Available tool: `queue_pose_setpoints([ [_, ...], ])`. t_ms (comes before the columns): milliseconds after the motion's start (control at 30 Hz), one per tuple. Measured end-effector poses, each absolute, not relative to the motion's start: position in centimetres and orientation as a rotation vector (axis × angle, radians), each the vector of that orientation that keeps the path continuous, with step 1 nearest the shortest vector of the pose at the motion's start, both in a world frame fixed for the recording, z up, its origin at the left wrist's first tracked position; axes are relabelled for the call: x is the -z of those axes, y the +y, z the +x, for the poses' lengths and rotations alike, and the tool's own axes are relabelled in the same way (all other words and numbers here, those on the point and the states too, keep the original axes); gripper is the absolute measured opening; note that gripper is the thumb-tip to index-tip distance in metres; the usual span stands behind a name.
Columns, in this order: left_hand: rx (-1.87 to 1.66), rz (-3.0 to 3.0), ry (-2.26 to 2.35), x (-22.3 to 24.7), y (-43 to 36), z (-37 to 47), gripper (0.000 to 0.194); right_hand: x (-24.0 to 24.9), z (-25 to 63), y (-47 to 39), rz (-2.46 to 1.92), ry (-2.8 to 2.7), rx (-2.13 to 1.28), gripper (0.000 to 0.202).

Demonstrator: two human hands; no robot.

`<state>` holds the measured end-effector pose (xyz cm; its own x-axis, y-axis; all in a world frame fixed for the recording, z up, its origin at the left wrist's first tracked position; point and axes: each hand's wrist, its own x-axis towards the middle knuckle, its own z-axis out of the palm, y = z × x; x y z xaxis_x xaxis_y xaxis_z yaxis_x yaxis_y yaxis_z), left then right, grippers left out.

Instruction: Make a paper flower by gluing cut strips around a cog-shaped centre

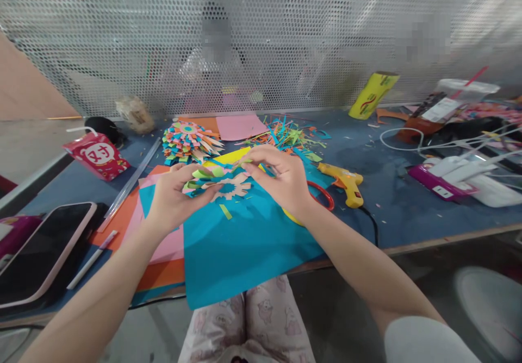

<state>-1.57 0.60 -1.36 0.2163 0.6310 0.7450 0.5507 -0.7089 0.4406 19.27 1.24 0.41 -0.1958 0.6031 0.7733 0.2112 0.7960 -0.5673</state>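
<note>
Above a large blue sheet (240, 249), both hands meet at a ring-shaped paper piece (234, 185) with fringed peach, blue and green petals. Its left side is pinched between the thumb and fingers of my left hand (177, 194). My right hand (277, 175) has thumb and fingertips pressed together on the upper right part of the same piece. A small green paper strip (225, 211) lies on the blue sheet below it. Just behind my hands is a yellow sheet (228, 157). Red-handled scissors (324, 194) lie partly hidden beside my right wrist.
Behind stand a colourful fringed paper ball (190, 140) and a heap of paper shreds (289, 137). A yellow glue gun (345, 182) lies right. Left are a red drink carton (97, 155) and a phone (44, 251). A person (214, 42) shows behind the perforated metal screen (285, 42).
</note>
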Motion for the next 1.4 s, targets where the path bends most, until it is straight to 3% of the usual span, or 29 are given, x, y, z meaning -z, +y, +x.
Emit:
queue_pose_setpoints([
  [500,-1.582,2.470,1.194,1.1,0.4,-1.8,0.010,-0.5,19.5,1.1,-0.696,-1.799,-0.503,0.015],
  [733,-1.959,3.053,0.860,0.1,0.2,-3.2,0.028,-0.8,20.1,1.5,-0.384,-2.039,-0.077,0.025],
  [1000,-1.895,3.210,0.701,0.9,0.6,-3.6,0.040,0.3,19.6,1.4,-0.502,-2.164,0.425,0.022],
  [1300,-2.015,3.173,0.599,0.5,0.8,-3.1,0.034,-0.2,20.2,1.1,-0.546,-2.128,0.454,0.039],
  [1400,-1.977,3.184,0.605,0.6,0.9,-3.2,0.034,-1.0,20.6,1.1,-0.562,-2.095,0.358,0.035],
])
